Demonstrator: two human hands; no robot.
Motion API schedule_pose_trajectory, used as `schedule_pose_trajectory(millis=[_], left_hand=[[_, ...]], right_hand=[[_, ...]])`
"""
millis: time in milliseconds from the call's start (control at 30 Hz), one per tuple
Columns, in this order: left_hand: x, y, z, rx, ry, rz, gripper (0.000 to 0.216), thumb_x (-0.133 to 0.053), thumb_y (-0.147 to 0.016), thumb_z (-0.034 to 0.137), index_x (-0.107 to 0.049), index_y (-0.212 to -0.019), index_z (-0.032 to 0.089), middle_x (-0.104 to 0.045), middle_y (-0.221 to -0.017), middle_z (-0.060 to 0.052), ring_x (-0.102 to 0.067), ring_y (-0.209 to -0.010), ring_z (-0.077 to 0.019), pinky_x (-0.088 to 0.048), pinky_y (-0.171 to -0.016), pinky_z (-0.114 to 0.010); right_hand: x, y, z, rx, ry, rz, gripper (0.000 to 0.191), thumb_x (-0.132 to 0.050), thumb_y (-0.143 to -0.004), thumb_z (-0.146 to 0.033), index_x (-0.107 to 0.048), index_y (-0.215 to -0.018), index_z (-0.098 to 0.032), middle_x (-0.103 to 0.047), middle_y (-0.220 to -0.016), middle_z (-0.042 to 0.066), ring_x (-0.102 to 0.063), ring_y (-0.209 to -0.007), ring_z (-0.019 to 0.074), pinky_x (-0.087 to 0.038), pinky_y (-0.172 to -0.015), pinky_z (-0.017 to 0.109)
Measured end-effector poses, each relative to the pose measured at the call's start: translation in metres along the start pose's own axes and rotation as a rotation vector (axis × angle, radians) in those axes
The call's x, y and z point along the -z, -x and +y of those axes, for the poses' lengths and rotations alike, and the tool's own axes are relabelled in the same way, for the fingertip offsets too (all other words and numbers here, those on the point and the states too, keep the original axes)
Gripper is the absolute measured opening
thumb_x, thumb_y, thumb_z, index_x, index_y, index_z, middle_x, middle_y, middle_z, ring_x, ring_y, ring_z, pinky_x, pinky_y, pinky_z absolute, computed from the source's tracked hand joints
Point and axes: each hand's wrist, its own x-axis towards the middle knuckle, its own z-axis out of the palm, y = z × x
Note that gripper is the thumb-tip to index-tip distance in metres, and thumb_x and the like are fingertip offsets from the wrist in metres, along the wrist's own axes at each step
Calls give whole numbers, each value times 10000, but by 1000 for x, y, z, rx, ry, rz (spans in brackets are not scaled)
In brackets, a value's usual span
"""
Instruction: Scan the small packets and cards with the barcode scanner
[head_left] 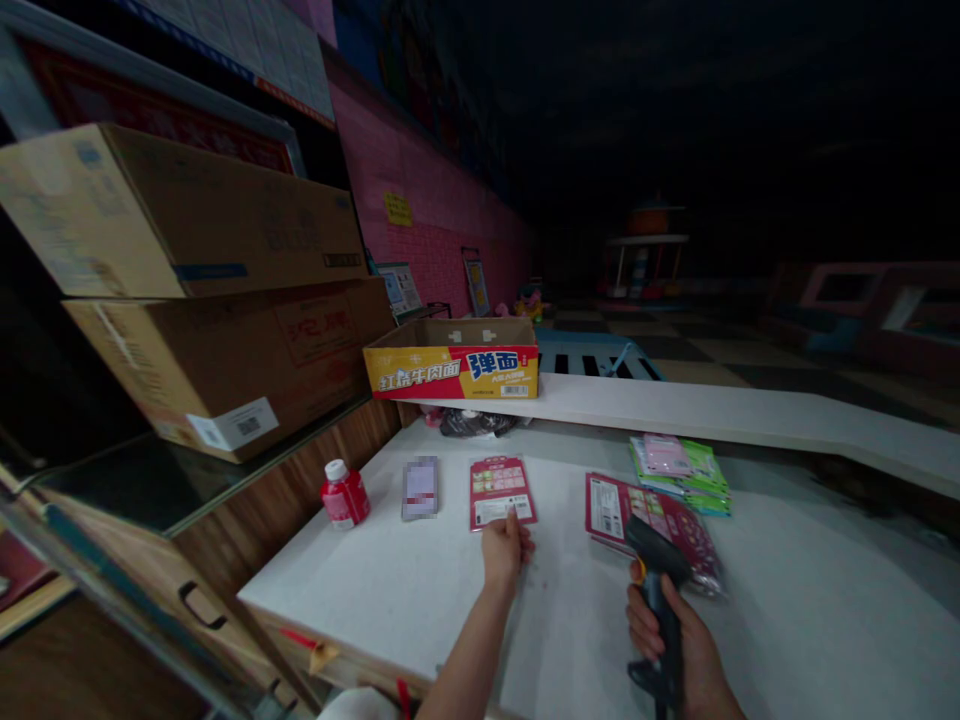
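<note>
My left hand (504,548) is closed at the lower edge of a flat red packet (496,485), its thumb over the white label and its other fingers curled. In my right hand (679,640) is a black handheld barcode scanner (664,590), gripped by its handle with the head pointing up and left. Just beyond the scanner lies a pile of red packets (660,510) in clear plastic, partly hidden by it. Farther back is a stack of green and pink packets (682,470). A phone (420,488) rests left of the flat packet.
A red bottle with a white cap (346,495) stands at the left of the white table (337,580). An open yellow and red carton (454,370) sits on the raised back ledge (675,405). Two large cardboard boxes (247,350) are stacked on the left counter.
</note>
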Motion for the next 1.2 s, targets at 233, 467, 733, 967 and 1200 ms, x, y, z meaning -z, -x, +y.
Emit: schedule_pose_trajectory(millis=[233,467,733,967,1200], left_hand=[[14,6,9,-412,-1020,66,373,-484,-908,316,-647,-1231,227,-565,-1347,-148,-454,-1296,-343,-319,-1065,-505],[9,-27,-3,-409,-959,-60,466,-543,-876,386,-580,-1326,269,-422,-1489,-149,-257,-1422,-397,-161,-1131,-570],[1,-27,4,-495,-473,45,299,-644,-737,195,-710,-1028,183,-568,-1330,-178,-366,-1365,-360,-204,-1141,-488],[-62,-15,40,-431,-452,-172,188,-562,-800,167,-695,-933,170,-704,-928,-114,-649,-876,-223,-455,-851,-321],[-110,-20,62,-263,-468,-160,534,-858,-523,270,-616,-983,150,-692,-1020,-160,-651,-988,-290,-452,-844,-313]], right_hand=[[5,2,3,-19,-25,-6,246,-617,-873,-453,-595,-939,-217,-448,-551,-72,-333,-381,55,-295,-380,174],[-4,3,0,-16,-61,59,286,-708,-796,-464,-609,-868,-205,-418,-520,-84,-285,-364,34,-261,-365,153],[-3,-6,-2,7,-7,60,310,-717,-764,-513,-610,-842,-233,-395,-505,-82,-262,-350,50,-265,-349,169],[-7,-6,-5,12,73,121,357,-711,-753,-547,-550,-767,-229,-383,-497,-86,-315,-351,65,-302,-359,187],[3,3,-18,67,83,210,399,-745,-716,-555,-562,-830,-219,-410,-498,-93,-321,-355,54,-295,-363,180]])
